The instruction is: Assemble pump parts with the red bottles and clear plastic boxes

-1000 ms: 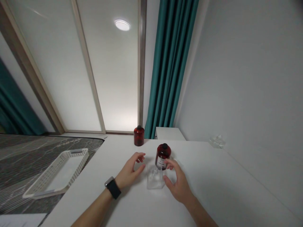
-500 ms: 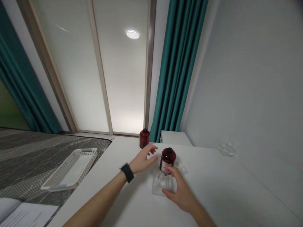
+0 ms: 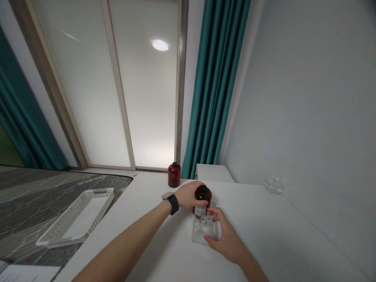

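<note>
A dark red bottle (image 3: 202, 197) with a black cap and white label stands on the white table (image 3: 264, 235). My left hand (image 3: 188, 194), with a dark watch on the wrist, is wrapped round the bottle's upper part. In front of the bottle lies a clear plastic piece (image 3: 202, 231), flat on the table. My right hand (image 3: 225, 237) rests on that clear piece, its fingers curled over the far edge near the bottle's base.
A second dark red bottle (image 3: 174, 174) stands farther back by the teal curtain (image 3: 211, 90). A white perforated basket (image 3: 78, 215) sits on the dark patterned surface at left. A small clear object (image 3: 273, 184) lies at the table's far right, by the wall.
My left hand has moved right from open air and closed round the near red bottle. My right hand has stayed on the clear piece.
</note>
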The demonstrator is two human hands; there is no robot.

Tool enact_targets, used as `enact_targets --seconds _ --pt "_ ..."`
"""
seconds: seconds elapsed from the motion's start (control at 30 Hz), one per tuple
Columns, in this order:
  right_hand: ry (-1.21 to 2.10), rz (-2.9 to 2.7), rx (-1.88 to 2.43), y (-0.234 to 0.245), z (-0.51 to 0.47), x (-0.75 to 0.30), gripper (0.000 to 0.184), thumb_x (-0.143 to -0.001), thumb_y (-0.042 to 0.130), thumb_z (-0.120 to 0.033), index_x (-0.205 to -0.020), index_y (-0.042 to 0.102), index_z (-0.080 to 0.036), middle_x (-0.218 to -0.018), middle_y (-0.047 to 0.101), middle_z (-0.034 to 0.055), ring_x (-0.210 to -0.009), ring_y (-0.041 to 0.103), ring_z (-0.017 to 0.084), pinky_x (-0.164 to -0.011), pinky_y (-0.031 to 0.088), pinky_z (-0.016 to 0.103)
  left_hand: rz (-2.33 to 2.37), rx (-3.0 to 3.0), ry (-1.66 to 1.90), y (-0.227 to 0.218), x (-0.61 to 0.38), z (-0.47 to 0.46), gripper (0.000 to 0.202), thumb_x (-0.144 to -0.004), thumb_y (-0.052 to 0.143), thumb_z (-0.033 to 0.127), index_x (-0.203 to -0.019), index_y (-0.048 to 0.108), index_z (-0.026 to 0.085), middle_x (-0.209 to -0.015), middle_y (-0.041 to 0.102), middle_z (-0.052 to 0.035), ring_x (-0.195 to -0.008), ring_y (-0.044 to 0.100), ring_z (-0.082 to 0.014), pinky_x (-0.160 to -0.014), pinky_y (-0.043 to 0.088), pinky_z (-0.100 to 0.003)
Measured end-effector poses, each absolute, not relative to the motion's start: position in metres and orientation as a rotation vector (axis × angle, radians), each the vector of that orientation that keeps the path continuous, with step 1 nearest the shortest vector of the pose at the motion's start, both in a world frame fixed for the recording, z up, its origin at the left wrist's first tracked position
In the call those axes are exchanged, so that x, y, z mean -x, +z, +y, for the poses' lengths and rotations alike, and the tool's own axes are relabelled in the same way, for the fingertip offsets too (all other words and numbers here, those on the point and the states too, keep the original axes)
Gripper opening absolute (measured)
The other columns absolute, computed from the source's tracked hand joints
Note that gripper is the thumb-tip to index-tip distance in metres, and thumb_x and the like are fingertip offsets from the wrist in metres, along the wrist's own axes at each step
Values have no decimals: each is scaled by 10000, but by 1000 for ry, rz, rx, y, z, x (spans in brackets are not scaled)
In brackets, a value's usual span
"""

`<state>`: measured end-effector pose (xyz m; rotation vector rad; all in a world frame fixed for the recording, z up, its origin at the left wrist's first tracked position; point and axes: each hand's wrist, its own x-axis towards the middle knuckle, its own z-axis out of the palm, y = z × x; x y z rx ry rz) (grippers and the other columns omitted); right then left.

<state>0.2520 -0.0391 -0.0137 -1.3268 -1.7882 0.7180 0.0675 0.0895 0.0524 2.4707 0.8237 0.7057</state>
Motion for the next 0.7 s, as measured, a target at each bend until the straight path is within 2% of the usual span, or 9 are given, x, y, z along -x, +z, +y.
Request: enact_targets --seconds 0.13,0.27,0.47,0.63,0.7 --pt "706 -1793 1306 -14 -39 -252 626 -689 665 -136 -1273 466 -246 -1237 563 68 -1089 569 250 -1024 439 442 855 -2437 729 54 -49 86 485 -735 754 349 -1164 614 169 -1148 698 -111 -1027 663 -295 -939 515 -416" --pt "695 -1783 1314 -19 -37 -252 615 -704 669 -152 -1278 468 -246 -1256 563 77 -1082 581 251 -1014 455 449 899 -2413 735 55 -21 83 542 -712 764 326 -1190 592 134 -1161 682 -138 -1054 653 -307 -963 507 -433" --pt "652 -1809 1293 -27 -35 -253 601 -736 658 -157 -1297 463 -252 -1275 544 83 -1084 586 254 -1008 468 467 909 -2247 713 54 22 73 655 -683 771 285 -1262 485 180 -1208 636 -106 -1074 635 -295 -970 499 -445" --pt "626 -1806 1239 -36 -31 -253 618 -766 649 -157 -1337 440 -270 -1310 517 83 -1182 557 264 -1020 478 470 837 -2043 786 40 35 58 537 -733 740 279 -1191 475 185 -1177 617 -100 -1076 620 -269 -973 491 -441" --pt "615 -1792 1236 -41 -28 -253 617 -782 645 -165 -1349 426 -270 -1321 512 87 -1209 547 264 -1024 482 472 849 -1975 893 30 33 51 634 -722 764 310 -1258 445 194 -1253 590 -120 -1160 584 -291 -1029 451 -469"
